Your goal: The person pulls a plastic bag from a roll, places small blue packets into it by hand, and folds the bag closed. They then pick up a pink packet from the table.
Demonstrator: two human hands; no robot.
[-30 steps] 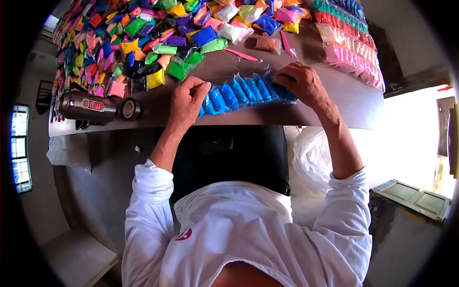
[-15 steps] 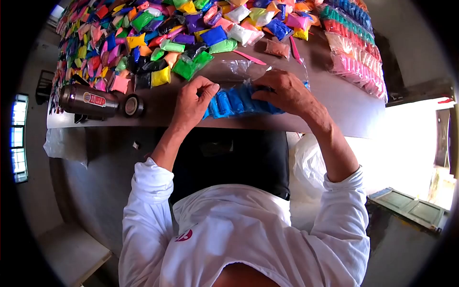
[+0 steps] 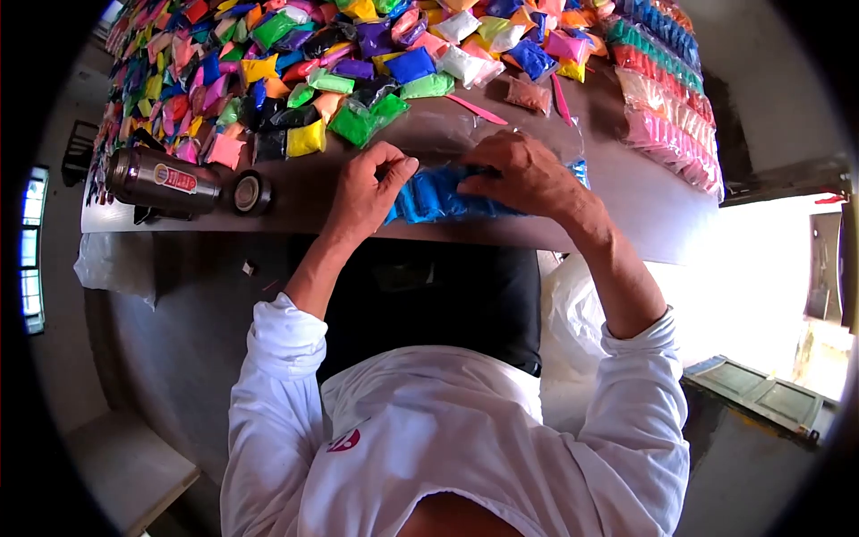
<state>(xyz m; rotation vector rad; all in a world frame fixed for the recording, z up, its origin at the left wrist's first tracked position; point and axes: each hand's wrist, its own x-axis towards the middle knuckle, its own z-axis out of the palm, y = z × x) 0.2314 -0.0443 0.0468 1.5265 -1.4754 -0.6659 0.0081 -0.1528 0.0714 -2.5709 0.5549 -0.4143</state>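
Observation:
A clear plastic bag with a row of blue packets (image 3: 436, 194) lies near the table's front edge, between my two hands. At its left end my left hand (image 3: 365, 190) is closed in a pinch, thumb against forefinger, on the bag's edge. Over the right part, my right hand (image 3: 526, 175) has its fingers curled down onto the bag, hiding some packets. Loose clear film shows beyond the right hand. Just past the bag are a green packet (image 3: 368, 120) and a pink plastic stick (image 3: 477, 109).
A large heap of colourful packets (image 3: 259, 69) covers the table's far and left side. A metal flask (image 3: 165, 183) lies at left beside its round lid (image 3: 251, 192). Filled bags in rows (image 3: 669, 143) are stacked at right. A second pink stick (image 3: 561, 98) lies beyond my right hand.
My right hand has shifted slightly left along the blue packets, uncovering the bag's right end. My left hand stays at the left end. The view has tilted a little.

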